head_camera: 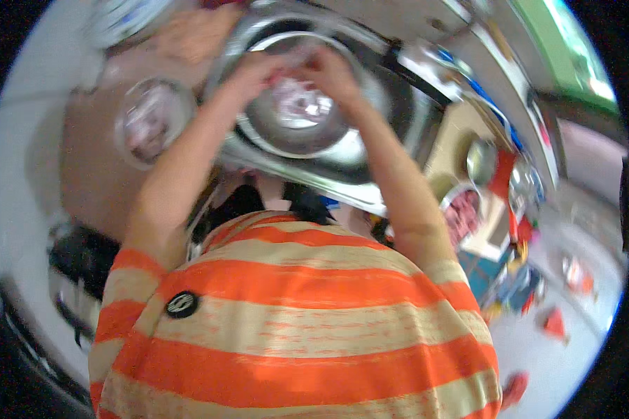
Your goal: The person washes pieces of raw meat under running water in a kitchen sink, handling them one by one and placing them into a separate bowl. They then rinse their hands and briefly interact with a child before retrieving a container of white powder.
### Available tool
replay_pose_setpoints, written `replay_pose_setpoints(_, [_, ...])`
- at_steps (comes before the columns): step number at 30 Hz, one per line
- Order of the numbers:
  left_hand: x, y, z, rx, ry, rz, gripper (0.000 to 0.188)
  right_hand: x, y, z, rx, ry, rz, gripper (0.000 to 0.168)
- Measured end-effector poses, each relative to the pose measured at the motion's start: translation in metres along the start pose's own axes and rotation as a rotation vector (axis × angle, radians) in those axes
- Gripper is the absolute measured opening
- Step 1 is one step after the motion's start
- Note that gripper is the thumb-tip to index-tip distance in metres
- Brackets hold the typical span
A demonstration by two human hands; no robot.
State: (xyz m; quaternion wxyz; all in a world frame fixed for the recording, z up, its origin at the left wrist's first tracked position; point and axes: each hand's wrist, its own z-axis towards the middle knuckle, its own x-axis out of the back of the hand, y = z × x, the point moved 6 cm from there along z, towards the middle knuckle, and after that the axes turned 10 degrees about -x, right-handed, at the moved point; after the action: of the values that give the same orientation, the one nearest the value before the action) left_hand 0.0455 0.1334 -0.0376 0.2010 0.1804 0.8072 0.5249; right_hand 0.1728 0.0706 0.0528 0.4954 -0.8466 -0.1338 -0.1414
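Note:
A round metal bowl [251, 120] sits in the stainless steel sink [346, 170] before me. Pale pinkish pieces [301, 102], perhaps raw meat, lie in it with a wet shine. Over the far half of the bowl, my left hand [259, 76] and my right hand [335, 73] come close together. Both have their fingers curled about a pale pinkish piece [300, 58], blurred by motion. Its exact shape and kind cannot be made out, and the fingertips are partly hidden.
Left of the sink, a clear round container [154, 123] with pinkish contents stands on a brown surface. Pinkish-red pieces, apparently raw meat [462, 212], fill a pale bowl at right. Near it are a metal bowl [481, 161] and a blue hose [485, 94]. Red objects [554, 322] lie on the floor.

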Motion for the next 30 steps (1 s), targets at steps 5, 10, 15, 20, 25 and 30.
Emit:
replay_pose_setpoints(5, [-0.004,0.009,-0.005,0.193,-0.067,-0.185,0.013,-0.011,0.014,0.000,0.321,0.212,-0.179,0.026])
replay_pose_setpoints(10, [-0.012,0.001,0.003,0.220,-0.011,-0.068,0.007,-0.002,0.028,-0.009,0.331,0.277,-0.244,0.024])
replay_pose_setpoints(15, [-0.022,0.006,-0.002,0.238,-0.057,0.043,0.007,-0.005,0.031,-0.016,0.336,0.254,-0.342,0.025])
replay_pose_setpoints(20, [-0.021,0.006,-0.006,0.134,-0.073,-0.092,0.011,-0.007,0.039,-0.003,0.353,0.212,-0.225,0.022])
replay_pose_setpoints(25, [-0.027,0.028,-0.007,0.152,-0.016,-0.039,0.010,0.005,0.057,0.010,0.171,0.191,0.142,0.021])
replay_pose_setpoints(30, [-0.011,0.025,-0.006,0.158,0.076,-0.109,0.011,0.000,0.052,0.015,0.066,0.135,0.364,0.012])
